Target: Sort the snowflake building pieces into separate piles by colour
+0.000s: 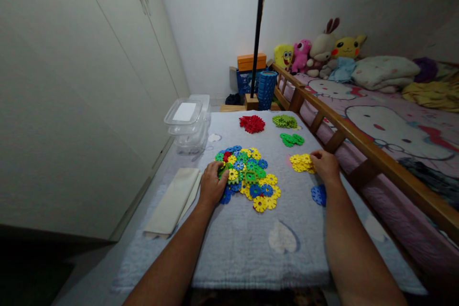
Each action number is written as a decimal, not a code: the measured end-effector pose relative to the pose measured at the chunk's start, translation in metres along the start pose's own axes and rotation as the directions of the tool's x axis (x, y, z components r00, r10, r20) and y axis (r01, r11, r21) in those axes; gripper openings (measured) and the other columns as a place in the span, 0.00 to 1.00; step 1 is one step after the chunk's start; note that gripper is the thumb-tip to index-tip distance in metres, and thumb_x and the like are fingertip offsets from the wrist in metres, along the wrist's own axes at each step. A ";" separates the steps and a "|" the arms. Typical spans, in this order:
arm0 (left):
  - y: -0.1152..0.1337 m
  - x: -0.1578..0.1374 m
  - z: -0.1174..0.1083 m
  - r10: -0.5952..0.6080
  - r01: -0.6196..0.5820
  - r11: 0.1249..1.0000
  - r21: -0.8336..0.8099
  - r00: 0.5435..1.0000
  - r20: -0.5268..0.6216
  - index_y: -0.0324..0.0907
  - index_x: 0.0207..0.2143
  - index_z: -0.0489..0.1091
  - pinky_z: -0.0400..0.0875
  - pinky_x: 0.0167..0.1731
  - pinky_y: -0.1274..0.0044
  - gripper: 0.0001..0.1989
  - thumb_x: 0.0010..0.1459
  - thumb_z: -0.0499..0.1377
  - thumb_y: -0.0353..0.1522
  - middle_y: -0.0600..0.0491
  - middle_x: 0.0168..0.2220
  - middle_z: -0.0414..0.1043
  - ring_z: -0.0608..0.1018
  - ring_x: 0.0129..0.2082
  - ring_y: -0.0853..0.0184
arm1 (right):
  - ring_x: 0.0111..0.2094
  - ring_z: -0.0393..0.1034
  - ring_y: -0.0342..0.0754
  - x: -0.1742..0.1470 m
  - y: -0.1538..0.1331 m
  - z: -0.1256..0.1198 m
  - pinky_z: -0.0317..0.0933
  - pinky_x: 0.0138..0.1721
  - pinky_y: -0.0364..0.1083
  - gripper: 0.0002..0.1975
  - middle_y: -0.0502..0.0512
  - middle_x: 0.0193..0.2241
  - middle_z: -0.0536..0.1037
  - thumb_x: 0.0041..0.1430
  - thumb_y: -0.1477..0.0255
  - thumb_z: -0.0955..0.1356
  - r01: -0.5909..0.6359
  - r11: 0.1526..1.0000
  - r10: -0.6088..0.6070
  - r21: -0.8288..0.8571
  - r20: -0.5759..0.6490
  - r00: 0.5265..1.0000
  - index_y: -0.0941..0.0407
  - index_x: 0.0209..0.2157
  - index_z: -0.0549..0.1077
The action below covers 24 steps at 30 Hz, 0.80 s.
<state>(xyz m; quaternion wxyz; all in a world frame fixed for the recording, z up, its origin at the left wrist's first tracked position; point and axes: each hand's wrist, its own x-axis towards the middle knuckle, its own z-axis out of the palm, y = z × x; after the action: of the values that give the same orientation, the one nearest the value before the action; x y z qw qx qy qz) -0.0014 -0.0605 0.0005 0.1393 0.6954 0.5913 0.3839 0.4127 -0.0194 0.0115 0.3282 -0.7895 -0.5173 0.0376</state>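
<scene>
The left hand (214,182) is resting with bent fingers on the left edge of the mixed pile of flower-shaped pieces (251,176), which is lying between both hands; the right hand (326,166) is touching the yellow pieces (301,163) with its fingertips drawn together; whether either is gripping a piece, I cannot tell; blue pieces (318,195) are lying just nearer than the right hand, green pieces (291,139) beyond it; a folded cloth (174,201) is lying left of the left hand.

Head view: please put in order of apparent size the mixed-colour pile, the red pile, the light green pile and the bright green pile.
1. Mixed-colour pile
2. Red pile
3. Light green pile and bright green pile: too alike to rank
</scene>
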 end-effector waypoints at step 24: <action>0.001 0.001 0.002 -0.024 0.024 1.000 -0.007 1.000 -0.003 0.43 0.46 0.70 0.65 0.57 0.64 0.13 0.62 0.56 0.38 0.46 0.49 0.70 0.72 0.53 0.57 | 0.41 0.69 0.52 -0.048 -0.085 0.022 0.61 0.47 0.52 0.09 0.57 0.35 0.78 0.59 0.66 0.67 0.537 0.784 -0.608 0.312 0.209 0.766 0.54 0.36 0.79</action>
<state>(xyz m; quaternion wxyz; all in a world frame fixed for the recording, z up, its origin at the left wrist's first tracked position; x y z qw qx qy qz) 0.0003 -0.0597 0.0002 0.1455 0.6871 0.5984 0.3855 0.3144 -0.0283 0.0278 0.3323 -0.5329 -0.7698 0.1139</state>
